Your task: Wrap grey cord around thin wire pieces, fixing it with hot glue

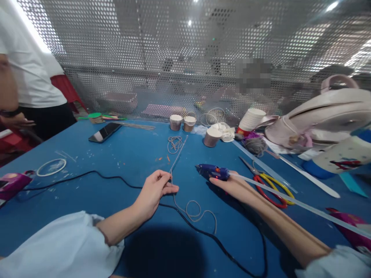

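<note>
My left hand [158, 189] is closed in a pinch on a thin stick [179, 154] that slants up and away across the blue table. Grey yarn [199, 212] runs from my left fingers and curls on the tabletop, and more of the yarn lies in a loose tangle beyond the hand. In my right hand [232, 185] is a blue glue gun [213, 172], its dark nozzle pointing left toward the stick, with a gap between them. A long clear glue stick [278, 191] trails out of its back over my forearm. A small red light glows on the gun.
Red and yellow scissors [269, 189] lie right of my right hand. Black cable [197, 228] crosses the table under my left wrist. A phone [104, 132], small cups [212, 137], paper cups [252, 119], a ball of yarn [255, 146] and a bag [321, 112] stand farther back. A person [31, 69] is at left.
</note>
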A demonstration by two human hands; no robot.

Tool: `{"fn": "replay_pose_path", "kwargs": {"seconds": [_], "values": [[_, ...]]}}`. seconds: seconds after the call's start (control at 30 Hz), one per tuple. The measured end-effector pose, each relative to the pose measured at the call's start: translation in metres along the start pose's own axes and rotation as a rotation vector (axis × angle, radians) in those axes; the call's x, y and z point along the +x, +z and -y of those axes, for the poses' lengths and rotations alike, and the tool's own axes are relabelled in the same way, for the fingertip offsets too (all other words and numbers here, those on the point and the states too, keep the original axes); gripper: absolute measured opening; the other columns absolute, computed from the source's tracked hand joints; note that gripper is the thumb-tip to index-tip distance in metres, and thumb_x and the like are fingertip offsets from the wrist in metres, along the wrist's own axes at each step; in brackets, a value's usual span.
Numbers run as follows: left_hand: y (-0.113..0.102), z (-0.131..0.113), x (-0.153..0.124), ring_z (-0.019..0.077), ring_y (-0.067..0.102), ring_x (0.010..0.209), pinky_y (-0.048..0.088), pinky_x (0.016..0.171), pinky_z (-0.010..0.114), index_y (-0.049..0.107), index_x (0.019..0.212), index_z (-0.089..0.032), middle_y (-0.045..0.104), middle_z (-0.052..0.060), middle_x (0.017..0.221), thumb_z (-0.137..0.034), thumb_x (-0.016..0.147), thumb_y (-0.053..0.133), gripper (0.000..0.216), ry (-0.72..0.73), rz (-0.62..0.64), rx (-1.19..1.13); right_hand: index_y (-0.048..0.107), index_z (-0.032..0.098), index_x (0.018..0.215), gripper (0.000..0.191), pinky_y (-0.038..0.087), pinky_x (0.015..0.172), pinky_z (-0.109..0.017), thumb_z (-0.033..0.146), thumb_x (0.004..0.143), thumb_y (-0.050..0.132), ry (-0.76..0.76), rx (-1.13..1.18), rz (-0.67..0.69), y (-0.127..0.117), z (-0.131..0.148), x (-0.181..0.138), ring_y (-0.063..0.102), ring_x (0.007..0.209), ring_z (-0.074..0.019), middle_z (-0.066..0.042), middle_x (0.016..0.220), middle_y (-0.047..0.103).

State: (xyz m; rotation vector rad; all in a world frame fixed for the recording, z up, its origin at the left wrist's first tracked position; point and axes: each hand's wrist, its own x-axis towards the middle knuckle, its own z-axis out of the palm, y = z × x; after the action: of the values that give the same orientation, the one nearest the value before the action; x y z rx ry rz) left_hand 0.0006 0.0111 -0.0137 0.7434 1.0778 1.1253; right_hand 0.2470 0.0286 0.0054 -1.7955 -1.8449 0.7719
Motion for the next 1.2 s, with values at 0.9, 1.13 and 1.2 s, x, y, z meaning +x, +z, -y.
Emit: {"fn": "replay_pose_path", "kwargs": {"seconds": [0.9, 1.13, 1.2], "values": [[0.002, 0.004, 0.005, 0.0174, 0.066, 0.047, 0.053, 0.048, 0.025, 0.052, 0.066, -0.016, 0.054, -0.002, 0.052, -0.022, 0.076, 0.059, 0.014, -0.093, 0.034, 0.213, 0.056, 0.022, 0.064, 0.026, 0.038, 0.051, -0.028, 0.047, 0.073, 0.055, 0.044, 0.098, 0.081, 0.027, 0.036, -0.033, 0.052, 0.054, -0.0174, 0.001, 0.05, 0.052], [0.004, 0.003, 0.005, 0.017, 0.066, 0.047, 0.052, 0.046, 0.023, 0.051, 0.066, -0.016, 0.053, -0.003, 0.052, -0.02, 0.078, 0.055, 0.014, -0.087, 0.049, 0.23, 0.061, 0.022, 0.067, 0.02, 0.044, 0.064, -0.033, 0.042, 0.069, 0.06, 0.038, 0.057, 0.023, 0.03, 0.035, -0.03, 0.06, 0.065, -0.0223, -0.003, 0.066, 0.065], [0.004, 0.002, 0.005, 0.0168, 0.066, 0.047, 0.051, 0.047, 0.023, 0.05, 0.066, -0.016, 0.053, -0.003, 0.052, -0.019, 0.079, 0.054, 0.014, -0.095, 0.051, 0.247, 0.064, 0.021, 0.071, 0.019, 0.046, 0.067, -0.034, 0.04, 0.069, 0.06, 0.033, 0.046, 0.009, 0.031, 0.036, -0.03, 0.062, 0.07, -0.0242, -0.004, 0.07, 0.068]]}}
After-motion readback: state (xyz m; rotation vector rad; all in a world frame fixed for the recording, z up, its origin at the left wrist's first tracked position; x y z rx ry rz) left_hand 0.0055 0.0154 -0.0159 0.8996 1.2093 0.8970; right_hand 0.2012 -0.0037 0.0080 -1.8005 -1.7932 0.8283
